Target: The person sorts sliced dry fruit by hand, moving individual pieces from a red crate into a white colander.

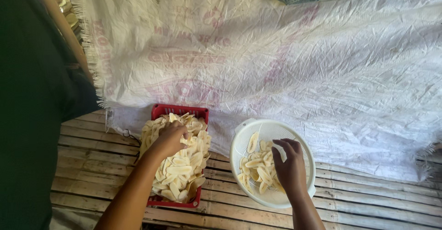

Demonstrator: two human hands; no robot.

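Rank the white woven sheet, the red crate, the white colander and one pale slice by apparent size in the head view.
1. white woven sheet
2. red crate and white colander: look alike, unsure
3. pale slice

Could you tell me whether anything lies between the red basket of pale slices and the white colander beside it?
Nothing visible does. Between the red basket and the white colander there is only bare slatted floor. The left hand already rests in the slices, and the right hand is inside the colander.
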